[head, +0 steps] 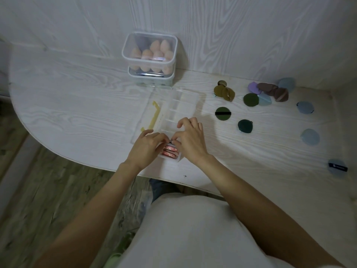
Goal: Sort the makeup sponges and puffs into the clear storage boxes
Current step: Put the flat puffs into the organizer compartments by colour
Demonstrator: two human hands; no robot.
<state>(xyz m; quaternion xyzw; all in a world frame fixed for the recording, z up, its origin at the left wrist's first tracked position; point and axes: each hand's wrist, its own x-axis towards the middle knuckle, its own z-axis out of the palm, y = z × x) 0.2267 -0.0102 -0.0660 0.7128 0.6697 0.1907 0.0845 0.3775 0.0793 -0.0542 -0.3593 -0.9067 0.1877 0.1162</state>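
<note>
A long clear divided box [181,105] lies open on the table in front of me. Pink marbled puffs [170,150] stand on edge in its nearest compartment. My left hand [147,147] and my right hand [190,138] meet over that compartment, fingertips pinching the top of a pink puff there. Loose round puffs lie to the right: olive ones [225,92], dark green ones [223,113], a teal one [245,126], purple and brown ones [270,89], and pale blue ones [310,136].
Two stacked clear lidded boxes [150,55] with peach egg-shaped sponges stand against the back wall. The divided box's clear lid [146,113], with yellow clasp, lies open to the left. A blue puff [337,167] with a dark strap sits near the right edge.
</note>
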